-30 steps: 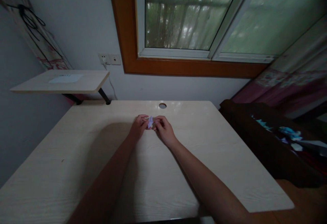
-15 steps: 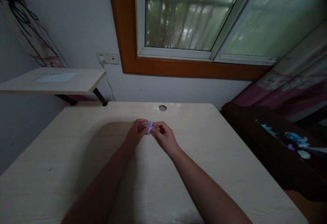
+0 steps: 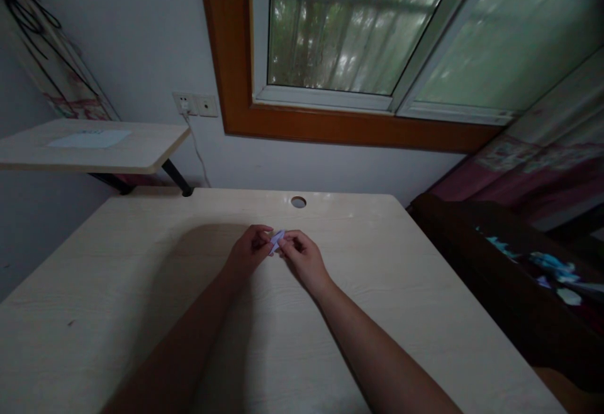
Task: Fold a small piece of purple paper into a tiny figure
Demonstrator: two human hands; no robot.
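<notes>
A small piece of folded lilac paper (image 3: 277, 242) is held between my two hands, over the far half of the pale wooden desk (image 3: 302, 345). My left hand (image 3: 248, 250) pinches its left side between thumb and fingers. From the right, my right hand (image 3: 304, 255) grips the other side, its thumb lying against the paper's face. Fingers cover part of the paper, so its full shape is hidden.
A round cable hole (image 3: 299, 202) pierces the desk near its back edge. On the left a raised shelf (image 3: 141, 150) carries a white sheet (image 3: 89, 139). Behind stand the wall and a wood-framed window (image 3: 349, 126). Dark furniture (image 3: 472, 257) with blue items borders the right side.
The folded paper has turned, its upper end now leaning right, and my right thumb lies more across it. Both hands sit slightly lower in view; the camera has shifted a little.
</notes>
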